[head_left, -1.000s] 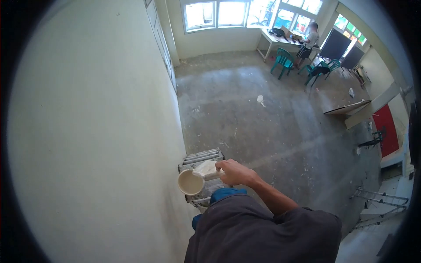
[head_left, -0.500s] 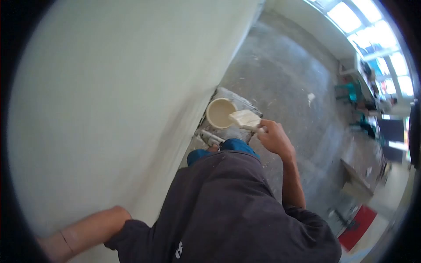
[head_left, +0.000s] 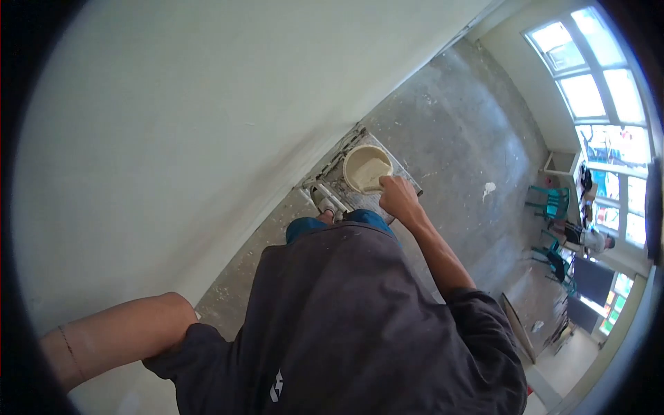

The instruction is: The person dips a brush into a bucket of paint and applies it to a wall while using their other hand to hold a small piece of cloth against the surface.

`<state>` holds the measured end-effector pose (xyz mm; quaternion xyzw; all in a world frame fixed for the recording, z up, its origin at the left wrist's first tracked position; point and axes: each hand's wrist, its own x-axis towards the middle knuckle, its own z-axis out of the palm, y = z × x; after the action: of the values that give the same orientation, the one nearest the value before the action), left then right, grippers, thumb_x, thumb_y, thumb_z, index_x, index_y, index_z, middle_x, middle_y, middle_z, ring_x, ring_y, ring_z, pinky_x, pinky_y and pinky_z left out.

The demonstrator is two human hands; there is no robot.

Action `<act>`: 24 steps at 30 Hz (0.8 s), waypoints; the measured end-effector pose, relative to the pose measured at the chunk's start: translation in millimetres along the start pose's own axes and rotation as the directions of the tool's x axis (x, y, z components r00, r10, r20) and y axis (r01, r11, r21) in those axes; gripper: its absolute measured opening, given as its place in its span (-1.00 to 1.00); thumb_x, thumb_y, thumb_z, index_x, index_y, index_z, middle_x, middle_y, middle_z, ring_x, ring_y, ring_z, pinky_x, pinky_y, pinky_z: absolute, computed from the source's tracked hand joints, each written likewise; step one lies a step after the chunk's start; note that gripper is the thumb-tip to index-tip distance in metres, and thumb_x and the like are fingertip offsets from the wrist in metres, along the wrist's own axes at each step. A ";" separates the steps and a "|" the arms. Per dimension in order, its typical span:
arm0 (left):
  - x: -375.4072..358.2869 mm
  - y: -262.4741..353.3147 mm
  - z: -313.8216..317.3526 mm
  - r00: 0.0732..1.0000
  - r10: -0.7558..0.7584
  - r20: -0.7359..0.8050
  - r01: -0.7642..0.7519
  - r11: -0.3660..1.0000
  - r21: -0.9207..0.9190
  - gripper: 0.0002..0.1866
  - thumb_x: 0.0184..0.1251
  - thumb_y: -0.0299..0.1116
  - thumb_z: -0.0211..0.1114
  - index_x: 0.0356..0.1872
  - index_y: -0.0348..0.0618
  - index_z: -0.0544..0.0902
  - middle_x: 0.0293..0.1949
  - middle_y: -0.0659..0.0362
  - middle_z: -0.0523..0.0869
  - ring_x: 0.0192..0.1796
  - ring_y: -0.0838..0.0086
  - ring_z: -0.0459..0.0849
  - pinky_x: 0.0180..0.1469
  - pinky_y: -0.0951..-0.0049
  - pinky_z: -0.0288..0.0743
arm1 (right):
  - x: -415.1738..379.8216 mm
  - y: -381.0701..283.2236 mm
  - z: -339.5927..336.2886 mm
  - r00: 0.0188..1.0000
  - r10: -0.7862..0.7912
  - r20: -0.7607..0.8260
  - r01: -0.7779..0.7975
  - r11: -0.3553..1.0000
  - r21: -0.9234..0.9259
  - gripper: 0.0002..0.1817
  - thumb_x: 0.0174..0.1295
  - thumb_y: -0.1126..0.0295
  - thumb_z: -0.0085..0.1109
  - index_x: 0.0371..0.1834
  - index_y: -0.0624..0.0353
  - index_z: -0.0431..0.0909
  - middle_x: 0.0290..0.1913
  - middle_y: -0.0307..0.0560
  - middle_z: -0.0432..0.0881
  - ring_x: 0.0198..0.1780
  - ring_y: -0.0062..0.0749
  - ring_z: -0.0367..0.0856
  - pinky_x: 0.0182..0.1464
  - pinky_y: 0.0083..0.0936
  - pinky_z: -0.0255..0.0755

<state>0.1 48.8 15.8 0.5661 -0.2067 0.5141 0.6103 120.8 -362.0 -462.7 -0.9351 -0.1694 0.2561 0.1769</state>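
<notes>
My right hand [head_left: 399, 197] is closed round the handle of a wide, flat paintbrush [head_left: 371, 176] coated in cream-white paint. The brush head lies inside the rim of a round cream bucket [head_left: 349, 163], over its pale contents; my fingers are right at the rim and hide the handle. The bucket stands on a paint-spattered board [head_left: 403, 163] beside the wall. My left arm [head_left: 128, 328] reaches out to the left along the wall, and its hand is beyond the edge of the view.
A pale wall [head_left: 187, 131] fills the left side. Whitish bars [head_left: 330, 196] show by my foot [head_left: 325, 216]. Below spreads a spotted concrete floor [head_left: 456, 117]. Far right are green chairs [head_left: 551, 202], a seated person [head_left: 595, 239] and bright windows [head_left: 581, 97].
My right hand has moved left and down to the bucket, bringing the paintbrush from above its edge into it. The view has shifted, showing more of the windows and chairs.
</notes>
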 end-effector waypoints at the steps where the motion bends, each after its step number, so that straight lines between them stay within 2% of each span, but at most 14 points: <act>1: -1.1 0.1 -2.5 1.000 -0.009 0.004 0.009 1.000 -0.013 -0.87 0.45 -0.46 0.03 -0.35 -0.20 0.38 -0.63 0.35 0.18 -0.65 0.62 0.10 -0.60 0.60 0.01 | 7.4 2.4 8.3 1.000 -0.013 0.009 0.013 1.000 -0.008 -0.79 -0.15 0.53 0.07 -0.39 0.25 0.61 -0.39 0.30 0.62 -0.26 0.23 0.61 -0.15 -0.02 0.47; 6: -10.3 0.3 -6.0 1.000 -0.023 0.003 0.023 1.000 0.008 -0.92 0.43 -0.50 0.01 -0.32 -0.20 0.39 -0.63 0.34 0.20 -0.65 0.62 0.12 -0.61 0.59 -0.01 | 30.9 9.7 37.7 0.998 0.028 0.048 -0.025 0.998 -0.054 -0.81 -0.12 0.52 0.09 -0.38 0.26 0.60 -0.33 0.30 0.63 -0.22 0.22 0.62 -0.16 0.02 0.47; 9: -16.3 -2.6 -2.2 0.999 0.002 -0.040 -0.001 1.000 0.024 -0.98 0.41 -0.54 0.00 -0.23 -0.24 0.40 -0.63 0.33 0.21 -0.66 0.63 0.13 -0.61 0.60 -0.01 | 37.0 16.3 46.9 0.999 -0.005 0.039 0.007 0.999 -0.048 -0.79 -0.10 0.51 0.12 -0.34 0.25 0.61 -0.30 0.29 0.64 -0.19 0.20 0.63 -0.15 -0.01 0.48; 12: -17.7 -2.0 -1.6 0.999 -0.025 -0.046 0.025 1.000 -0.011 -0.91 0.39 -0.56 -0.01 -0.13 -0.26 0.39 -0.63 0.33 0.20 -0.66 0.63 0.13 -0.62 0.60 -0.01 | 41.5 19.3 50.0 0.998 0.010 0.067 -0.005 0.997 -0.071 -0.77 -0.10 0.49 0.14 -0.30 0.24 0.62 -0.29 0.28 0.64 -0.17 0.18 0.63 -0.13 -0.04 0.49; 14: -14.6 1.2 -6.7 0.998 -0.058 0.022 0.059 0.997 -0.051 -0.86 0.40 -0.56 -0.03 -0.07 -0.28 0.37 -0.63 0.34 0.20 -0.66 0.63 0.13 -0.62 0.60 -0.01 | 43.6 19.5 50.0 0.996 0.024 0.081 -0.018 0.997 -0.077 -0.76 -0.09 0.49 0.15 -0.30 0.24 0.62 -0.28 0.28 0.64 -0.16 0.17 0.63 -0.11 -0.05 0.49; 18: -16.7 0.8 -3.5 0.994 -0.097 0.048 0.101 0.990 -0.103 -0.89 0.41 -0.55 -0.04 -0.10 -0.26 0.38 -0.63 0.35 0.20 -0.66 0.64 0.12 -0.62 0.60 -0.01 | 49.0 31.9 61.2 0.998 0.024 0.052 -0.021 0.998 -0.065 -0.76 -0.10 0.49 0.15 -0.30 0.25 0.63 -0.28 0.29 0.64 -0.16 0.17 0.64 -0.09 -0.06 0.49; 20: -17.9 0.0 -1.3 0.997 -0.066 0.030 0.066 0.998 -0.009 -0.92 0.43 -0.52 -0.04 -0.14 -0.25 0.38 -0.64 0.35 0.19 -0.66 0.64 0.12 -0.62 0.60 -0.01 | 47.6 32.4 58.1 0.997 0.025 0.072 -0.021 0.997 -0.069 -0.76 -0.09 0.47 0.18 -0.29 0.27 0.62 -0.25 0.28 0.65 -0.16 0.16 0.64 -0.11 -0.07 0.51; 22: -11.6 3.3 -9.0 0.997 -0.061 0.046 0.063 0.997 -0.037 -0.94 0.43 -0.52 -0.04 -0.16 -0.24 0.38 -0.64 0.36 0.18 -0.66 0.65 0.12 -0.62 0.60 -0.01 | 47.8 31.5 57.0 0.995 0.027 0.091 -0.020 0.997 -0.072 -0.75 -0.08 0.46 0.21 -0.29 0.30 0.61 -0.22 0.27 0.65 -0.17 0.15 0.65 -0.12 -0.08 0.53; 24: -8.9 6.4 -12.8 0.996 -0.059 0.063 0.063 0.996 -0.068 -0.96 0.43 -0.52 -0.03 -0.18 -0.23 0.37 -0.65 0.37 0.18 -0.66 0.65 0.12 -0.62 0.60 -0.01 | 47.1 30.7 57.1 0.996 0.048 0.080 -0.045 0.998 -0.047 -0.76 -0.10 0.51 0.12 -0.30 0.24 0.64 -0.27 0.31 0.65 -0.15 0.19 0.63 -0.08 -0.07 0.49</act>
<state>-13.2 55.7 7.9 0.5660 -0.2256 0.4703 0.6384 135.1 -355.8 -541.3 -0.9314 -0.1603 0.2940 0.1428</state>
